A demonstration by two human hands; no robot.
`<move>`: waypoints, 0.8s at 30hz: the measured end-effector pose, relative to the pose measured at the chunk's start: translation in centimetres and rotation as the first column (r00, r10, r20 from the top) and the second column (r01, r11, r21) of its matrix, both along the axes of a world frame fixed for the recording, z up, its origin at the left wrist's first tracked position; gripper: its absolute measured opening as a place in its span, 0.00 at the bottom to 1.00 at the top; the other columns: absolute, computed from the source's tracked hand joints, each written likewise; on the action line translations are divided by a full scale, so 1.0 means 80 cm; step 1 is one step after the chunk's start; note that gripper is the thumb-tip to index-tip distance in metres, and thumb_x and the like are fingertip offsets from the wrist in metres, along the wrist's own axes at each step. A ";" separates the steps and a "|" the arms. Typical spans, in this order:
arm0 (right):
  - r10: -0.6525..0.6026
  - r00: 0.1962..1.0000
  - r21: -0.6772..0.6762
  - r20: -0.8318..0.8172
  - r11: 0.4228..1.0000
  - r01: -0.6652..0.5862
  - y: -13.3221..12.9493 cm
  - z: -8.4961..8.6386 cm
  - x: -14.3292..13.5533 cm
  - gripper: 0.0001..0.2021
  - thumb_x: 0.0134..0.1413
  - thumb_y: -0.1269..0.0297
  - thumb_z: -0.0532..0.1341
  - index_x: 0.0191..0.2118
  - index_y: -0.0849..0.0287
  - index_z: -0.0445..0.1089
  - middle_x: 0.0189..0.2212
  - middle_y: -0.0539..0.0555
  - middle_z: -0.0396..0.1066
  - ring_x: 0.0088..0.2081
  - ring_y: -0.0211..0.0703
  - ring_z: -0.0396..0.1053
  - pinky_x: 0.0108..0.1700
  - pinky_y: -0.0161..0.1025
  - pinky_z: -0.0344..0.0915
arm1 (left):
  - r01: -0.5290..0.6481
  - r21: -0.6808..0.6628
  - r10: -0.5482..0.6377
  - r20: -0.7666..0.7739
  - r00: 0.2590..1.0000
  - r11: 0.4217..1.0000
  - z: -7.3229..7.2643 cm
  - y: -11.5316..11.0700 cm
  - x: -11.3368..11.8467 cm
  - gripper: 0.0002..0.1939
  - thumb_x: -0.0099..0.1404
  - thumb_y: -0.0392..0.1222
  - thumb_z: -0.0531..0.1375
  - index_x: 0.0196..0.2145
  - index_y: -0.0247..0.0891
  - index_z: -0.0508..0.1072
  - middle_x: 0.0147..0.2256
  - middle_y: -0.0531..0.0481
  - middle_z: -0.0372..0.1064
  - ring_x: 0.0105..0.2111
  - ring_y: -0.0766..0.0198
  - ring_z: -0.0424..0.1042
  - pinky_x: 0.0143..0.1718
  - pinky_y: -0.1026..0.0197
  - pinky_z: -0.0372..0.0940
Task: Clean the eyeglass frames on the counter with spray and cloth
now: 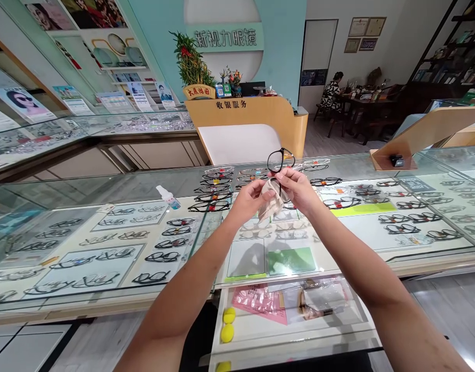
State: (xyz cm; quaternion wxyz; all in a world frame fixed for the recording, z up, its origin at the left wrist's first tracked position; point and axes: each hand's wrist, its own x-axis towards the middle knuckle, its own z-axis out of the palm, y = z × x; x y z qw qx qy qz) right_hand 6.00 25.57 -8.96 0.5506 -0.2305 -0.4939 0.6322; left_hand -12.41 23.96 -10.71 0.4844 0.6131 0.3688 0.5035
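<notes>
Over the glass counter, a black-framed pair of glasses [275,161] is raised between my two hands. My right hand [296,190] grips the frame with its fingers pinched together. In my left hand [249,200] is a beige cloth [271,202], pressed against the lower part of the glasses. Part of the frame is hidden behind the cloth and fingers. Rows of eyeglasses lie beyond and on both sides of my hands. A white spray bottle [168,197] lies on the counter to the left.
Below the glass top [206,258] an open drawer [299,341] holds a pink packet [260,305] and yellow round items [227,332]. A wooden-framed mirror [427,132] stands at right. Behind are a cashier desk [245,116] and a seated person [332,93].
</notes>
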 end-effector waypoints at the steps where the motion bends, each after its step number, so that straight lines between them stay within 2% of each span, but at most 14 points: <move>1: 0.005 1.000 0.011 0.001 1.000 -0.005 -0.001 0.000 0.000 0.23 0.41 0.44 0.85 0.28 0.53 0.77 0.34 0.52 0.82 0.41 0.43 0.77 0.44 0.38 0.72 | 0.017 -0.017 -0.017 -0.001 1.000 1.000 0.000 -0.001 0.000 0.32 0.51 0.66 0.80 0.37 0.37 0.78 0.32 0.53 0.73 0.33 0.64 0.70 0.37 0.62 0.65; 6: 0.051 0.999 -0.002 0.002 0.999 -0.051 -0.004 0.000 -0.002 0.24 0.40 0.44 0.85 0.29 0.53 0.77 0.36 0.52 0.84 0.38 0.42 0.77 0.42 0.38 0.73 | 0.097 -0.083 -0.090 0.078 0.993 0.992 0.001 -0.005 0.001 0.31 0.50 0.64 0.82 0.31 0.36 0.77 0.27 0.55 0.69 0.29 0.66 0.64 0.34 0.62 0.62; 11: 0.108 0.993 -0.027 -0.042 0.994 -0.109 -0.008 0.002 -0.003 0.23 0.41 0.46 0.85 0.29 0.53 0.76 0.36 0.51 0.84 0.34 0.41 0.77 0.38 0.36 0.72 | 0.175 -0.123 -0.156 0.151 0.976 0.977 -0.002 -0.006 0.002 0.30 0.48 0.60 0.83 0.35 0.37 0.80 0.30 0.54 0.71 0.30 0.65 0.67 0.36 0.61 0.64; 16: 0.121 0.991 -0.040 -0.055 0.992 -0.123 -0.008 0.002 -0.003 0.23 0.42 0.47 0.85 0.30 0.54 0.75 0.36 0.51 0.84 0.33 0.39 0.74 0.37 0.35 0.71 | 0.160 -0.121 -0.145 0.124 0.982 0.980 -0.009 -0.008 0.005 0.29 0.49 0.59 0.83 0.34 0.36 0.79 0.31 0.53 0.71 0.32 0.65 0.68 0.36 0.62 0.63; 20: 0.121 0.991 -0.052 -0.053 0.991 -0.124 -0.006 -0.002 -0.004 0.24 0.43 0.45 0.84 0.30 0.53 0.74 0.37 0.51 0.84 0.34 0.41 0.74 0.38 0.37 0.71 | 0.136 -0.103 -0.122 0.132 0.984 0.985 -0.006 -0.014 0.010 0.29 0.48 0.58 0.83 0.36 0.36 0.79 0.30 0.53 0.71 0.29 0.66 0.65 0.34 0.63 0.63; 24: 0.130 0.989 -0.048 -0.074 0.990 -0.134 -0.005 -0.004 -0.006 0.23 0.42 0.46 0.84 0.30 0.53 0.75 0.40 0.52 0.85 0.38 0.42 0.77 0.43 0.38 0.73 | 0.034 -0.045 -0.029 0.114 0.993 0.998 0.002 -0.023 0.014 0.30 0.48 0.59 0.83 0.37 0.37 0.78 0.29 0.54 0.71 0.28 0.67 0.63 0.30 0.64 0.61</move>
